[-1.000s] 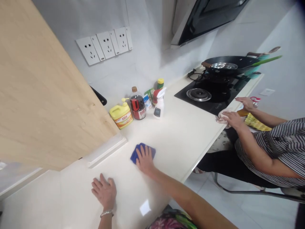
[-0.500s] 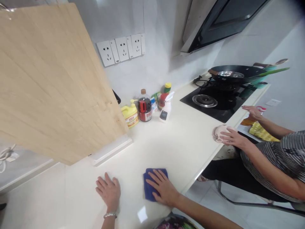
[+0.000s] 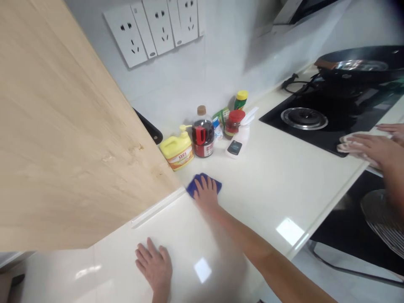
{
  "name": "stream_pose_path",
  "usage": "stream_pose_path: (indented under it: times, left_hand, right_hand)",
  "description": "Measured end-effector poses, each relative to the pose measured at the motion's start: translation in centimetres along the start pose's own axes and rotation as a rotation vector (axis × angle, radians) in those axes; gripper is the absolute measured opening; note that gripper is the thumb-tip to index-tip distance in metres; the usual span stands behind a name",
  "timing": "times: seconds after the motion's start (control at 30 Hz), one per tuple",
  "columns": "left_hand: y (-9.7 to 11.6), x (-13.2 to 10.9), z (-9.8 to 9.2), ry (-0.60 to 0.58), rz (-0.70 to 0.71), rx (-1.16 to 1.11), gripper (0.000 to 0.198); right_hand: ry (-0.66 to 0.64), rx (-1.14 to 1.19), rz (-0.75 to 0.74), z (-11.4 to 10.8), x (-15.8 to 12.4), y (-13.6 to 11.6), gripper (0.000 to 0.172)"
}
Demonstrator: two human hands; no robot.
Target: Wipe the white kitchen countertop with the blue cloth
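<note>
My right hand (image 3: 206,194) is closed over a blue cloth (image 3: 216,185), pressing it to the white countertop (image 3: 268,189) beside the corner of a large wooden board (image 3: 78,147). The cloth is bunched under the fingers and sticks out on both sides. My left hand (image 3: 154,265) lies flat on the counter nearer to me, fingers spread, with nothing in it. Just behind the cloth stand a yellow pump bottle (image 3: 177,152) and a dark sauce bottle with a red handle (image 3: 203,134).
A white spray bottle (image 3: 238,141) and a red-lidded jar (image 3: 234,124) stand by the wall. To the right is a black cooktop (image 3: 315,122) with a wok (image 3: 360,63). Another person's hand (image 3: 372,147) holds a pale cloth (image 3: 352,144) at the counter's edge.
My right hand has pushed the blue cloth away from me, from the front of the counter to the board's corner. The view has come closer. The other person's cloth has moved toward the cooktop.
</note>
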State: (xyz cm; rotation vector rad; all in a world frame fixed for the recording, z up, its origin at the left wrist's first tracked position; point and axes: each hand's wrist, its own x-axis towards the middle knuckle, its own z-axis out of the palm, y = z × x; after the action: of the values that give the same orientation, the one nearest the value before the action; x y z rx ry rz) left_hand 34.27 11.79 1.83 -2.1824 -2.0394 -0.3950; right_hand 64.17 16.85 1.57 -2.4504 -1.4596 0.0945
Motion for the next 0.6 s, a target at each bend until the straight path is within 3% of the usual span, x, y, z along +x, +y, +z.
stream_pose_path:
  times: [0.17,0.33,0.47,0.6]
  left_hand:
    - [-0.1,0.0,0.1,-0.003,0.015,0.008,0.059]
    - [-0.2,-0.1,0.1,-0.013,0.001,0.007,0.058]
    - [-0.2,-0.2,-0.1,-0.028,-0.021,-0.002,0.058]
    - [-0.2,-0.2,-0.3,-0.028,-0.037,-0.012,0.058]
  right_hand:
    - [-0.059,-0.009,0.044,1.3,5.3,-2.6,0.063]
    - [-0.068,-0.010,0.124,2.1,8.7,-4.4,0.063]
    - [-0.060,0.007,0.094,1.9,9.1,-4.7,0.061]
    - [-0.061,0.027,-0.027,0.7,7.1,-3.2,0.058]
